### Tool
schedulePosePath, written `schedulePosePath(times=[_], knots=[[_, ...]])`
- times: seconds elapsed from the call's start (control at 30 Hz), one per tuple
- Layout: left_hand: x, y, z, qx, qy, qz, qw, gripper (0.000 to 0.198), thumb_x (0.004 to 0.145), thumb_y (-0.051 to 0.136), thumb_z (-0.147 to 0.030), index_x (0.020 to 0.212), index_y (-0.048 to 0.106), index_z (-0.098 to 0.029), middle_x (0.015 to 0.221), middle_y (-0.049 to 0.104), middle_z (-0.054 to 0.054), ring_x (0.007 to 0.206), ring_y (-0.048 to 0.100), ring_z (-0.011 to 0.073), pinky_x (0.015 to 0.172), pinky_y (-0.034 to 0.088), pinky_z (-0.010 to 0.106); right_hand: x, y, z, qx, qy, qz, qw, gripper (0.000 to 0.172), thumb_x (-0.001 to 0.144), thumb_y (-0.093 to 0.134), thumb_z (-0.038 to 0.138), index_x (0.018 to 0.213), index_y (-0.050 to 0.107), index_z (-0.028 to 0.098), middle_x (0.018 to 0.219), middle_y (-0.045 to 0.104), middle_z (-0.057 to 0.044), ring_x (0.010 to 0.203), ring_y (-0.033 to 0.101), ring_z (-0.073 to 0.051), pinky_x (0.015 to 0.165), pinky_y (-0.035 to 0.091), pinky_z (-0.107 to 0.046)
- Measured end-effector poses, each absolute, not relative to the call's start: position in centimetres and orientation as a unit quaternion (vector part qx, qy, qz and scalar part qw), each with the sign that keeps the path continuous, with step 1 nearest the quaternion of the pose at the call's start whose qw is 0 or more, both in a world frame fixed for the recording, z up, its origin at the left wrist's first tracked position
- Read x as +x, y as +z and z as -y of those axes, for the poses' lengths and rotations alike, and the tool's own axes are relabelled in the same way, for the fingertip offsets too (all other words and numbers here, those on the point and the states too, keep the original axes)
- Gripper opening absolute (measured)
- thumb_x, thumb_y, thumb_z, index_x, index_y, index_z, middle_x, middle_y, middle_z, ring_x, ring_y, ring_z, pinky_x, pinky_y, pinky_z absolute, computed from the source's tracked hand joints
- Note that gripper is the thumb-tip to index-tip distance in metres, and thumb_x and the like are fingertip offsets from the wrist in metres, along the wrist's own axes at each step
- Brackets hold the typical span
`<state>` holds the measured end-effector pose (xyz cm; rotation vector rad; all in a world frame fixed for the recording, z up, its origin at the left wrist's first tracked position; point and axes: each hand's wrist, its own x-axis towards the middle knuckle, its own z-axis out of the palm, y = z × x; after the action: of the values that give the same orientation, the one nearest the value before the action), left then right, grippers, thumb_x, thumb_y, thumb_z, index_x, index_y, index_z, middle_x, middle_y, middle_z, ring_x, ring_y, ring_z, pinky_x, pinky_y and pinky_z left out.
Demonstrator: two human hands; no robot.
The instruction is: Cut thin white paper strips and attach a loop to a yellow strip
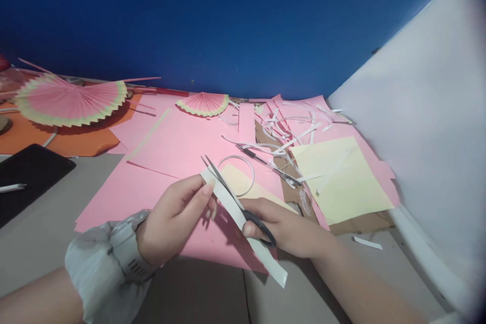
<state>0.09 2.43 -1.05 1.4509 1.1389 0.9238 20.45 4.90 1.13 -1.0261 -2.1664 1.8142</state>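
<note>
My left hand [186, 207] pinches the upper end of a white paper strip [231, 203], which slants down toward me on the right. In my right hand [273, 223] is a pair of scissors [231, 190] with dark handles. The blades point up and left, slightly parted at the tips, and lie along the strip's edge near my left fingertips. The strip's lower end hangs free past my right thumb. Beneath both hands are pink paper sheets [110, 202]. A thin white ring [252, 174] lies just beyond the blades.
Pink and yellow pleated fans [76, 101] sit at the back left, by a dark tablet-like panel [30, 177]. A pen [250, 153], tangled white paper trimmings [299, 134] and pale yellow paper [341, 182] lie on the right. A blue wall [228, 25] stands behind.
</note>
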Motion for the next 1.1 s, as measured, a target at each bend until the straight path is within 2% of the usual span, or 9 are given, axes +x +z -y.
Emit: schedulePosePath(times=[0.23,0.4,0.87,1.1], knots=[[0.09,-0.99,-2.41,0.604,0.380,-0.476,0.515,0.036,0.093,0.034,-0.032,0.063,0.049,-0.017,0.060,0.052,-0.001,0.058,0.050,0.0110,0.060,0.040,0.023,20.44,1.10,-4.87,-0.346,0.590,0.727,0.064,0.049,0.086,0.042,0.055,0.114,0.056,0.018,0.092,0.058,-0.003,0.082,0.051,-0.016,0.075,0.042,-0.024],[0.13,-0.82,-2.49,0.600,0.377,-0.480,0.517,0.037,0.093,0.034,-0.033,0.063,0.049,-0.017,0.059,0.052,-0.001,0.058,0.050,0.0114,0.060,0.040,0.023,20.14,1.42,-4.92,-0.337,0.598,0.724,0.065,0.045,0.088,0.042,0.051,0.116,0.055,0.019,0.085,0.056,-0.001,0.070,0.049,-0.012,0.069,0.041,-0.023],[0.08,-0.88,-2.39,0.604,0.377,-0.483,0.510,0.037,0.093,0.034,-0.031,0.063,0.049,-0.017,0.059,0.052,-0.001,0.057,0.050,0.0108,0.059,0.040,0.023,20.04,1.41,-5.06,-0.334,0.607,0.716,0.086,0.037,0.088,0.047,0.044,0.111,0.059,0.018,0.088,0.058,-0.001,0.081,0.051,-0.014,0.078,0.039,-0.024],[0.14,-0.82,-2.41,0.609,0.372,-0.477,0.514,0.036,0.093,0.034,-0.031,0.062,0.048,-0.017,0.059,0.052,-0.001,0.058,0.050,0.0112,0.059,0.040,0.023,20.22,1.16,-5.07,-0.337,0.611,0.712,0.077,0.044,0.086,0.048,0.050,0.113,0.058,0.018,0.089,0.058,-0.002,0.080,0.051,-0.015,0.074,0.041,-0.024]])
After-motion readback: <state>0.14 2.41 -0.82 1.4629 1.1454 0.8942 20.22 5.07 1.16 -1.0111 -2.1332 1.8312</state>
